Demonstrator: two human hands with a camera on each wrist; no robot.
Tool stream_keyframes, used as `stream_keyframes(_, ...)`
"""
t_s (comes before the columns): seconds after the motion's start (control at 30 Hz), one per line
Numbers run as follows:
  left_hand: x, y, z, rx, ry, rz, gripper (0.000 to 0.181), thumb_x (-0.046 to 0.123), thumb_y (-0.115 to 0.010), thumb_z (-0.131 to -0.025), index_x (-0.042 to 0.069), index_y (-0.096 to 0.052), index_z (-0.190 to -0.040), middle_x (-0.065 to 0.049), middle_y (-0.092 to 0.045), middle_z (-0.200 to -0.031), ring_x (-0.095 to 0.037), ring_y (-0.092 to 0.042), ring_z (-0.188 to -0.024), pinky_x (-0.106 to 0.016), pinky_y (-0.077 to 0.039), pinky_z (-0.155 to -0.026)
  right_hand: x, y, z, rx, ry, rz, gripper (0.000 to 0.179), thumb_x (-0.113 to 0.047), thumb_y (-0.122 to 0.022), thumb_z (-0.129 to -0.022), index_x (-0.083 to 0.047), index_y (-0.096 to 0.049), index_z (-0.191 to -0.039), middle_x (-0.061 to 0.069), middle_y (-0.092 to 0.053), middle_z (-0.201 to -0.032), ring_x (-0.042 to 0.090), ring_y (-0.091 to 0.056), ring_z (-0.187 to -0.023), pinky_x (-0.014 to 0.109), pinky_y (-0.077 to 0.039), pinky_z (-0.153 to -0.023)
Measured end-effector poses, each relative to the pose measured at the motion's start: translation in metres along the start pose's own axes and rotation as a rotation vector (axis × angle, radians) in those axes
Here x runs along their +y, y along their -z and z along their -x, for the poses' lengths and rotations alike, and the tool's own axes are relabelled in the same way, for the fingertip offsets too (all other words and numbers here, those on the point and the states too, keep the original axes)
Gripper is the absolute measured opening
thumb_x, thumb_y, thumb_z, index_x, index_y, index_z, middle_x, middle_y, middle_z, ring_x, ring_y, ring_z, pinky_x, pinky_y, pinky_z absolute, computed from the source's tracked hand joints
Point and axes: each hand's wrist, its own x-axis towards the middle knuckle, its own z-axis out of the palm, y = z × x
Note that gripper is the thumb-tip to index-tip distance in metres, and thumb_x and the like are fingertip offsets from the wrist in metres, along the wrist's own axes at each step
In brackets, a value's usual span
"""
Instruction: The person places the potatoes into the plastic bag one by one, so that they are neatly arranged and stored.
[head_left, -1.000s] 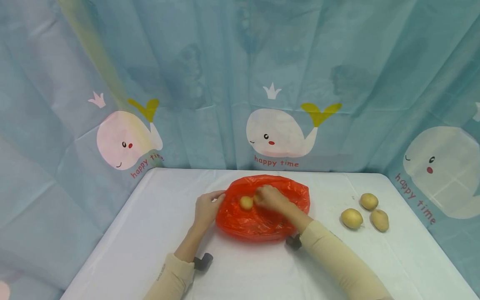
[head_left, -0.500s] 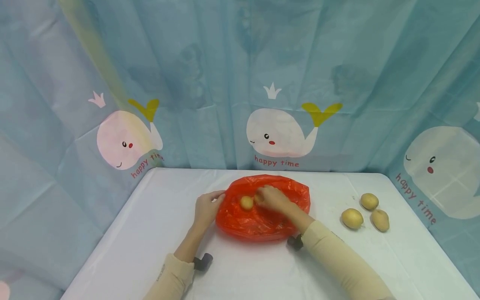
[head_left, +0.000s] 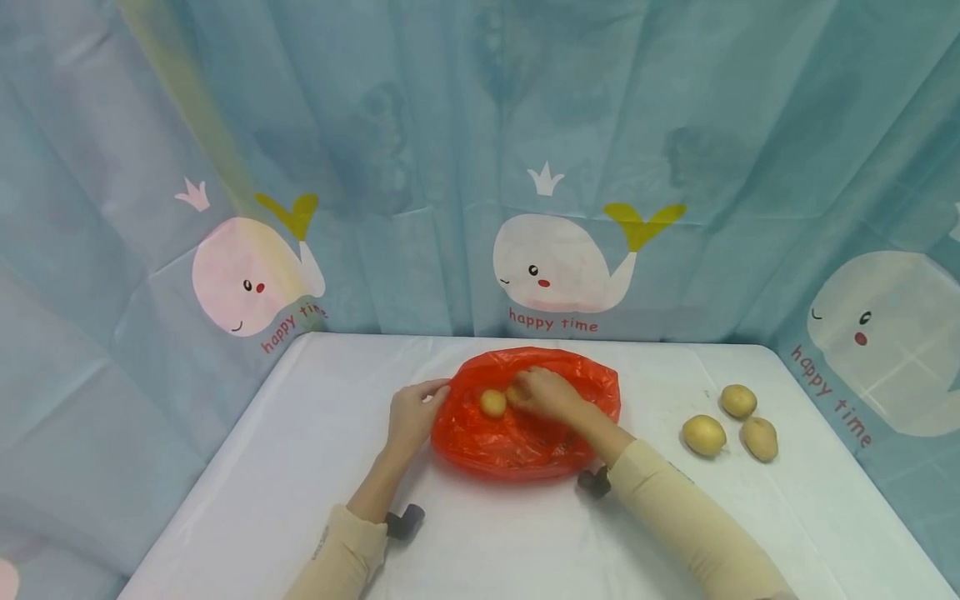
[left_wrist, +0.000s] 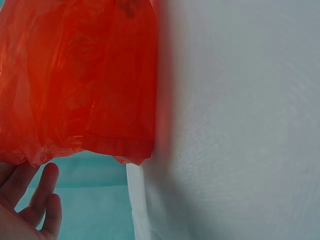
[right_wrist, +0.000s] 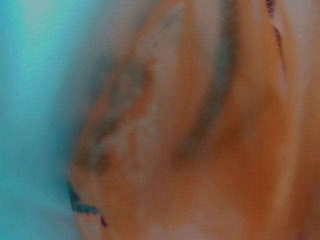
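A red plastic bag (head_left: 510,458) lies with its mouth spread wide near the back middle of the table. My left hand (head_left: 408,412) pinches its left rim, and in the left wrist view the other fingers (left_wrist: 50,180) hang loosely beneath the bag's edge. Inside the mouth, my right hand (head_left: 546,393) grips a potato (head_left: 514,395) that is mostly covered by the fingers. Just left of it, another potato (head_left: 492,403) rests in the bag. Blurred orange-red film (right_wrist: 200,165) fills most of the right wrist view, where the hand is hidden.
To the right of the bag, three potatoes (head_left: 703,436) lie grouped on the white tablecloth (head_left: 495,542). A light blue curtain (head_left: 420,167) printed with whales hangs behind the table and along its sides.
The right forearm has shifted slightly to the right, its hand staying in the bag. The left hand, bag and loose potatoes have stayed put.
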Motion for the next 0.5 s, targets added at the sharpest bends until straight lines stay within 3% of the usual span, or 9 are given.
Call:
stream_keyframes(0.17, 0.001, -0.001, 0.000, 0.004, -0.016, 0.014, 0.026, 0.027, -0.061, -0.096, 0.013, -0.073, -0.114, -0.006, -0.074, -0.112, -0.028, -0.064, -0.115, -0.051, -0.050, -0.100, 0.000, 0.005, 0.003, 0.010, -0.031, -0.004, 0.039, -0.034, -0.072, -0.088, -0.017, -0.065, -0.122, -0.003, -0.066, -0.102, 0.016, -0.058, -0.092, 0.039, -0.057, -0.090)
stream_keyframes(0.33, 0.001, 0.000, 0.002, -0.015, 0.024, 0.047, 0.028, 0.028, -0.061, -0.096, 0.013, -0.072, -0.116, -0.006, -0.073, -0.115, -0.026, -0.063, -0.117, -0.049, -0.051, -0.101, 0.003, 0.010, 0.010, 0.004, -0.067, -0.011, 0.049, -0.033, -0.073, -0.087, -0.019, -0.060, -0.132, -0.001, -0.065, -0.122, 0.018, -0.059, -0.110, 0.044, -0.055, -0.095)
stream_keyframes(0.5, 0.002, 0.001, 0.002, -0.015, 0.015, 0.044, 0.028, 0.029, -0.060, -0.096, 0.013, -0.072, -0.117, -0.007, -0.073, -0.116, -0.027, -0.062, -0.117, -0.050, -0.050, -0.101, 0.004, 0.020, 0.019, 0.020, -0.080, -0.009, 0.048, -0.028, -0.071, -0.088, -0.017, -0.059, -0.133, 0.003, -0.063, -0.129, 0.024, -0.055, -0.122, 0.051, -0.051, -0.100)
